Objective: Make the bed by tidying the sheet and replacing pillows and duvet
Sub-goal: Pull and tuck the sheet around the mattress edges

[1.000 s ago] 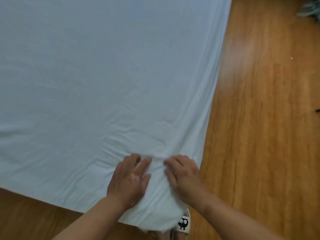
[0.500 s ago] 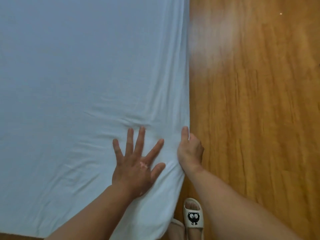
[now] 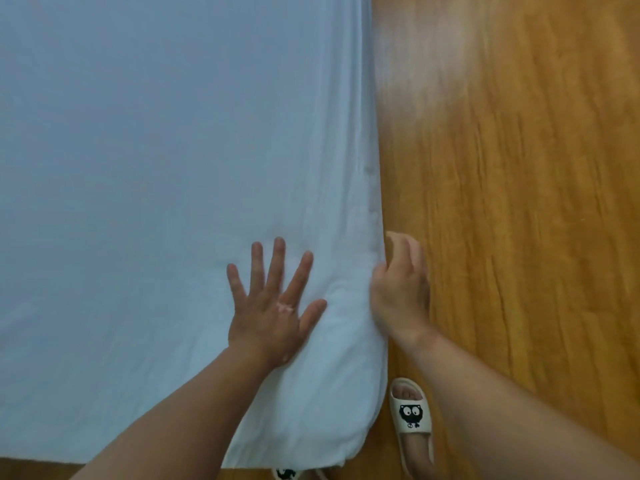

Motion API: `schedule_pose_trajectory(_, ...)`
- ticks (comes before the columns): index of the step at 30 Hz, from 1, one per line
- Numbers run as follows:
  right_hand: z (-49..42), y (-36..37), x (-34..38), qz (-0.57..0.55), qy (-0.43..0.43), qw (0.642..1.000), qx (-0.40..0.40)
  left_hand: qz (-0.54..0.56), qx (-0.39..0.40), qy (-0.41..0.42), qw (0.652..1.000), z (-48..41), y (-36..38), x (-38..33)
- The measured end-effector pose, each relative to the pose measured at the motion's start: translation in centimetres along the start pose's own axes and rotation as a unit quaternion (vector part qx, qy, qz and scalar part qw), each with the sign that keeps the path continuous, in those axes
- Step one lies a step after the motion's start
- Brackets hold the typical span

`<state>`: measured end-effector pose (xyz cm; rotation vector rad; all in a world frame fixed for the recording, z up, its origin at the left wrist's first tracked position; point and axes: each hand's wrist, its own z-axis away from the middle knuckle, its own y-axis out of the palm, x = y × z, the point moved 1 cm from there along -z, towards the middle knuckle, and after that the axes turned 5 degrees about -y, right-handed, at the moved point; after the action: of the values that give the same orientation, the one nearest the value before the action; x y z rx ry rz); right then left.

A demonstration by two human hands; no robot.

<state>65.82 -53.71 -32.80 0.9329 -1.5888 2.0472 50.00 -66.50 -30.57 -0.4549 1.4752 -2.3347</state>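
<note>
The left grip [image 3: 273,299] is pressing flat, fingers spread, on the sheet [image 3: 156,150] spread ahead and leftward, while the right grip [image 3: 398,289] (fingers curled, holding cloth or not unclear) is sitting just beside its long side edge, nearer the tuck.

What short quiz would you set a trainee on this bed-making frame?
1. True or false: the left hand lies flat, fingers spread, on the sheet.
2. Where is the right hand? A. flat on top of the sheet; B. against the sheet's side edge, above the floor; C. on a pillow.
3. Fill in: on the floor near the sheet's corner shows a white ___ with a black cartoon figure.
Key: 1 true; 2 B; 3 slipper.
</note>
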Motion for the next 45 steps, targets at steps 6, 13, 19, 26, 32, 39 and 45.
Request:
schedule_pose_trajectory(6,5.1,3.0,1.9,0.105,-0.229,0.950,0.187,0.011,0.004,0.141,0.990,2.7,0.8,1.9)
schedule_pose_trajectory(13,11.0,3.8,7.3,0.189,-0.250,0.949,0.037,0.007,0.099,0.303,0.948,9.0,1.4,14.9)
schedule_pose_trajectory(19,23.5,8.6,11.8,0.216,-0.326,0.885,0.253,0.009,-0.014,0.192,0.981,13.2,4.0,27.6)
schedule_pose_trajectory(26,22.8,11.9,9.6,0.221,-0.367,0.888,0.168,0.087,-0.104,0.220,0.966,11.8,6.0,25.9)
schedule_pose_trajectory(32,21.6,11.7,10.4,0.182,-0.286,0.910,0.239,0.107,-0.041,0.171,0.979,10.8,5.9,25.3)
schedule_pose_trajectory(39,22.9,8.5,9.8,0.138,-0.277,0.899,0.309,0.136,0.022,0.149,0.979,13.2,4.6,24.0)
schedule_pose_trajectory(45,23.2,8.6,10.6,0.182,-0.264,0.896,0.306,0.188,0.036,0.161,0.968,13.7,4.7,25.4)
